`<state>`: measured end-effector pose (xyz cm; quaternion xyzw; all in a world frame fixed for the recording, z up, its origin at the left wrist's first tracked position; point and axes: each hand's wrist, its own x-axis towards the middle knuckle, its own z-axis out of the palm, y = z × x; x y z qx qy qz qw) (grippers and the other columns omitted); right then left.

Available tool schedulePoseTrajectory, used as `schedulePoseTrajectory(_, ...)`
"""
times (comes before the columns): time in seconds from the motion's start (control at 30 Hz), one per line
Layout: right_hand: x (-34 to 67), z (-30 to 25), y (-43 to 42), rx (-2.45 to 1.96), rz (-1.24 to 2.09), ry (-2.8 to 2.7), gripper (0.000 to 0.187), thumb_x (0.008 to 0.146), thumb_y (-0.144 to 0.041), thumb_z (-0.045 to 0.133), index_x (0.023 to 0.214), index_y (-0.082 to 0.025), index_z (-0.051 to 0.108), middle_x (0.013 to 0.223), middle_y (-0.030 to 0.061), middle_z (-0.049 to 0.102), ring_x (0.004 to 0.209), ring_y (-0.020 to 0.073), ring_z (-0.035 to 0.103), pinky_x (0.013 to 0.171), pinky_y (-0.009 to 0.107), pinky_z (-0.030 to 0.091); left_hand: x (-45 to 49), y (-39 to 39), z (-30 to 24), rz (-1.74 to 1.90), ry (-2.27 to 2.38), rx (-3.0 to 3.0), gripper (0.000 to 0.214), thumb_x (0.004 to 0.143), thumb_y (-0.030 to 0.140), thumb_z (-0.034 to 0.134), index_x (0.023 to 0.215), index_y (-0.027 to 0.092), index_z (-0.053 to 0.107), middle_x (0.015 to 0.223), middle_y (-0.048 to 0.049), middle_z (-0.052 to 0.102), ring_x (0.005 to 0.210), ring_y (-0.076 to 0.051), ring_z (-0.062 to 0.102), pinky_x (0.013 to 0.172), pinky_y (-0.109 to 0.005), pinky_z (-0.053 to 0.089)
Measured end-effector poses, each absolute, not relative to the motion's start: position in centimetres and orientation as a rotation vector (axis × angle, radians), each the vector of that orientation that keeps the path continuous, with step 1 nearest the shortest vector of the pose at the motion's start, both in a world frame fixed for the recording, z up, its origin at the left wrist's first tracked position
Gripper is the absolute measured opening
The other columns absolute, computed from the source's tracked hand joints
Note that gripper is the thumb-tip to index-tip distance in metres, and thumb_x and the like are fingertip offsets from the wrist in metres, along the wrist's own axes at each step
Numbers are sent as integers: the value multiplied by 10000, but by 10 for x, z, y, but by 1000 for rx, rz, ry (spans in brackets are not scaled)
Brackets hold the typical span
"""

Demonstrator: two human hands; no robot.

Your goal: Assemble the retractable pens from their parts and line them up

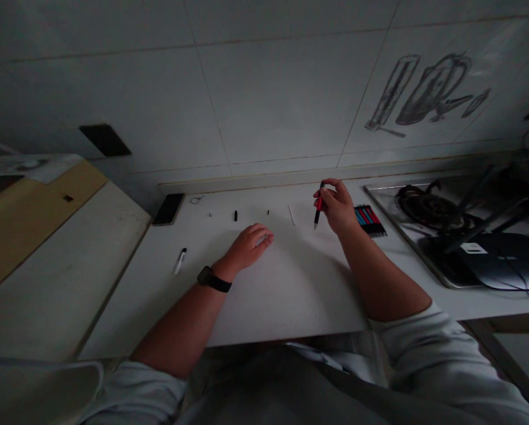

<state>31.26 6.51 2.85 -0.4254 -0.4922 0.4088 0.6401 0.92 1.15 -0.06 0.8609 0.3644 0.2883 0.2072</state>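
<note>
My right hand (336, 203) pinches a slim red and black pen-like tool (318, 206) near its upper end. Its pale pointed tip angles down over the white countertop (286, 283); I cannot tell whether the tip touches. My left hand (249, 245), with a black watch on the wrist, rests near the middle of the counter, fingers loosely curved and holding nothing. Between and beyond the hands lie a thin white stick (291, 214), a tiny black piece (268, 212), a short black cylinder (235, 216) and a tiny light-coloured part (210, 215).
Right of my right hand lies a black holder (371, 221) with several red and teal sticks. A gas stove (433, 206) stands farther right. At the left are a phone (169, 209), a black and white marker-like pen (180, 260) and a small loop (196, 200). A tiled wall closes the back.
</note>
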Motion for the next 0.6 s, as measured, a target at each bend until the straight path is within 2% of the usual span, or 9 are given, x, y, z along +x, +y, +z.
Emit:
schedulePoseTrajectory(0.27,339,42,69,-1004,804,-1100,352,855,-473,710,1121,-319,539,842,-37,678,616,115,627,571,237,508,9,11,0,786,997,2398,361,1089,467,444,1111,208,695,1126,-80,674,1095,-216,636,1024,-412,517)
schedulePoseTrajectory(0.5,412,56,69,-1147,518,-951,359,860,-484,686,1125,-299,528,860,-12,685,622,140,663,572,263,545,9,12,1,809,1003,2399,337,1083,450,459,1074,214,699,1100,-79,682,1072,-220,640,1004,-425,529)
schedulePoseTrajectory(0.6,434,54,67,-1168,502,-972,369,836,-472,708,1098,-281,529,843,-10,687,607,138,654,580,271,555,9,13,1,813,1000,2399,328,1080,442,466,1067,211,700,1089,-78,687,1063,-217,643,1004,-425,530)
